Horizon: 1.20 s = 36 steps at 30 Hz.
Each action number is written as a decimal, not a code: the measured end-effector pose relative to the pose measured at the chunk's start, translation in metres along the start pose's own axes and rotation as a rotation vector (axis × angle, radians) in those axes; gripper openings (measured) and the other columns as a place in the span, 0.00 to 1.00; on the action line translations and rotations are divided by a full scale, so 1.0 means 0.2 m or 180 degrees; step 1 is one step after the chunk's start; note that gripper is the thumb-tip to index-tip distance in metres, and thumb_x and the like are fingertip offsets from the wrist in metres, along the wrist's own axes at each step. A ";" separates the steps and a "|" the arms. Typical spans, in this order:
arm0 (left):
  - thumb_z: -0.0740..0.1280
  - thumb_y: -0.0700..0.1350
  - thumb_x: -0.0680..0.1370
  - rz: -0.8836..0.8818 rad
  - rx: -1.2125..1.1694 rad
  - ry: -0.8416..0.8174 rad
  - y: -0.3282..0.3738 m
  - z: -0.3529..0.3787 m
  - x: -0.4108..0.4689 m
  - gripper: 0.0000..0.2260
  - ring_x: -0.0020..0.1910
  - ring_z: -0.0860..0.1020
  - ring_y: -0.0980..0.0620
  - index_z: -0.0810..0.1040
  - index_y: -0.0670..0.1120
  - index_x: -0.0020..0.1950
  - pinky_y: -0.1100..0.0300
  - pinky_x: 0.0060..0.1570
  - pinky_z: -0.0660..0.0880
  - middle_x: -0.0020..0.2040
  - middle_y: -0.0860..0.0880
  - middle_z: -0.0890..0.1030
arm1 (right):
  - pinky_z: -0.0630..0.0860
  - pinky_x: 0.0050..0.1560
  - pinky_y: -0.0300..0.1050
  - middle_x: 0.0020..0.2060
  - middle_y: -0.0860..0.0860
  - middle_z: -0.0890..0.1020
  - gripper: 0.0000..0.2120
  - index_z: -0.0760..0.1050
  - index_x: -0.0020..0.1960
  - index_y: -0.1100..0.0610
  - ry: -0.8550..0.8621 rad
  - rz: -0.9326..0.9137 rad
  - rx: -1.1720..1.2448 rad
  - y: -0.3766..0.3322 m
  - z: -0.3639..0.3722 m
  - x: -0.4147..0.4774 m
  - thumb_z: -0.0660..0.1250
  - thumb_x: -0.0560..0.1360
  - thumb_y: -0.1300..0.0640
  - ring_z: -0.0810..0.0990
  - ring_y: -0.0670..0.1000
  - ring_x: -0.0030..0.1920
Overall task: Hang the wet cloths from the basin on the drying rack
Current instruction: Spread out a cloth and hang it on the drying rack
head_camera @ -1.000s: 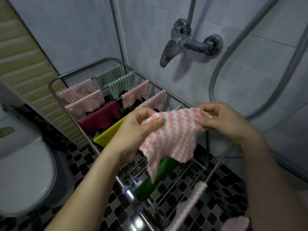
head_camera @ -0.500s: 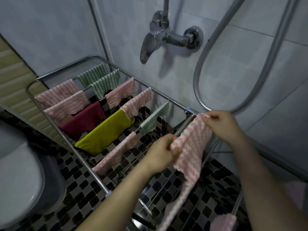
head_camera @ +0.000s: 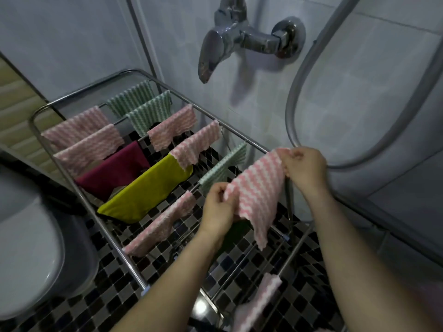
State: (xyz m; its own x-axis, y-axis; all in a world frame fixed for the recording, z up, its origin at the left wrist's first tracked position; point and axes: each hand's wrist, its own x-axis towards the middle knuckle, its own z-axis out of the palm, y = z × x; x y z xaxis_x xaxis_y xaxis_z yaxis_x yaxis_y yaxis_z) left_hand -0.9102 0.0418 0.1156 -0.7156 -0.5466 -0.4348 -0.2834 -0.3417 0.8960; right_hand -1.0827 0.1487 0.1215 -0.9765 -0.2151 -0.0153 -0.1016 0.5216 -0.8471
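The pink cloth (head_camera: 256,192) is stretched above the rack (head_camera: 110,236), over the rods at its right-hand part. The left grip (head_camera: 219,207) pinches the cloth's near edge with curled fingers, and the right grip (head_camera: 304,168) pinches its far corner just at the rack's back rail. The cloth slopes down from the right grip towards the left one, and a loose corner hangs lower still, among the rods. Whether it already rests on a rod cannot be told. The rest of the rack, to the left of the held cloth, is well filled. Nearest is a green cloth (head_camera: 223,166) on one rod, with a pink one (head_camera: 158,226) on the same rod towards the rack's front rail. Beyond these come a yellow cloth (head_camera: 143,192), a maroon cloth (head_camera: 112,171) and further striped cloths – pink and green – up to the rack's far-left end. Another pink piece (head_camera: 259,300) hangs at the rack's near-right end, below the right forearm. Under the rack lies a floor (head_camera: 96,295) of small black and grey tiles. Above the rack's back rail a tap (head_camera: 230,37) juts from the tiled wall, with a hose (head_camera: 291,97) looping down beside it – and a toilet (head_camera: 26,248) stands just off the rack's front rail.
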 end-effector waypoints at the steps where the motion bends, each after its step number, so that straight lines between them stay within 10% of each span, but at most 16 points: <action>1: 0.64 0.41 0.80 -0.0036 -0.0017 0.0183 0.00 -0.01 0.02 0.03 0.40 0.82 0.48 0.72 0.45 0.54 0.54 0.41 0.81 0.50 0.42 0.81 | 0.80 0.50 0.50 0.40 0.55 0.85 0.13 0.81 0.48 0.58 -0.0108 -0.0059 -0.0050 -0.02 0.03 0.01 0.71 0.72 0.48 0.84 0.56 0.42; 3: 0.65 0.38 0.79 -0.0168 0.0122 0.0416 -0.02 -0.04 0.05 0.10 0.42 0.82 0.48 0.69 0.47 0.58 0.54 0.41 0.81 0.51 0.42 0.81 | 0.73 0.55 0.42 0.48 0.55 0.83 0.18 0.76 0.62 0.59 -0.0295 -0.0116 -0.0272 -0.02 0.07 0.01 0.70 0.74 0.55 0.81 0.54 0.51; 7: 0.70 0.33 0.74 -0.0476 0.0391 0.0217 -0.06 -0.09 0.06 0.27 0.43 0.84 0.45 0.63 0.52 0.66 0.53 0.40 0.81 0.48 0.44 0.83 | 0.71 0.46 0.45 0.50 0.60 0.84 0.11 0.81 0.53 0.61 -0.0064 0.0035 -0.1014 0.08 0.08 -0.04 0.67 0.76 0.55 0.81 0.61 0.52; 16: 0.75 0.38 0.71 -0.0326 0.1201 0.0044 -0.04 -0.08 0.06 0.10 0.45 0.83 0.42 0.79 0.49 0.47 0.48 0.45 0.81 0.47 0.44 0.83 | 0.64 0.30 0.37 0.41 0.56 0.85 0.16 0.83 0.46 0.61 -0.0388 0.0573 -0.1261 0.14 0.10 -0.02 0.67 0.76 0.47 0.83 0.56 0.40; 22: 0.74 0.40 0.72 0.0074 0.1352 0.0152 -0.05 -0.08 0.05 0.07 0.38 0.79 0.51 0.80 0.51 0.43 0.60 0.36 0.74 0.40 0.50 0.82 | 0.70 0.42 0.43 0.50 0.62 0.83 0.15 0.80 0.56 0.64 -0.0020 0.0391 -0.1672 0.07 0.09 -0.01 0.65 0.78 0.53 0.81 0.62 0.52; 27: 0.73 0.43 0.74 0.0388 0.2176 0.0246 -0.05 -0.08 0.04 0.07 0.48 0.79 0.54 0.80 0.51 0.51 0.58 0.53 0.76 0.48 0.54 0.81 | 0.67 0.41 0.43 0.48 0.62 0.83 0.14 0.80 0.53 0.63 0.0208 0.0049 -0.1992 0.06 0.11 -0.03 0.64 0.79 0.53 0.81 0.62 0.50; 31: 0.68 0.48 0.77 0.0686 0.2977 0.0233 -0.05 -0.07 0.02 0.13 0.47 0.76 0.55 0.77 0.52 0.62 0.63 0.47 0.70 0.53 0.51 0.77 | 0.65 0.39 0.43 0.45 0.58 0.82 0.10 0.76 0.50 0.61 0.0280 -0.0154 -0.1603 0.04 0.10 -0.08 0.66 0.77 0.53 0.80 0.60 0.46; 36: 0.69 0.51 0.76 0.1017 0.3478 0.0000 -0.08 -0.06 0.00 0.15 0.51 0.78 0.52 0.78 0.52 0.63 0.63 0.48 0.72 0.55 0.51 0.75 | 0.75 0.45 0.41 0.48 0.54 0.83 0.12 0.81 0.53 0.59 -0.0830 -0.0426 -0.1321 0.02 0.11 -0.13 0.70 0.74 0.53 0.81 0.54 0.47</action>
State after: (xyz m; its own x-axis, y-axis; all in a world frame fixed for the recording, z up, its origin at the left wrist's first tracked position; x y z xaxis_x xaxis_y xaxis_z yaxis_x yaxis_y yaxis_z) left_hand -0.8992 0.0381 0.1003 -0.8550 -0.4891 -0.1726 -0.4928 0.6622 0.5645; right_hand -1.0530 0.1389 0.1066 -0.8751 -0.4739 -0.0982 -0.3413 0.7482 -0.5690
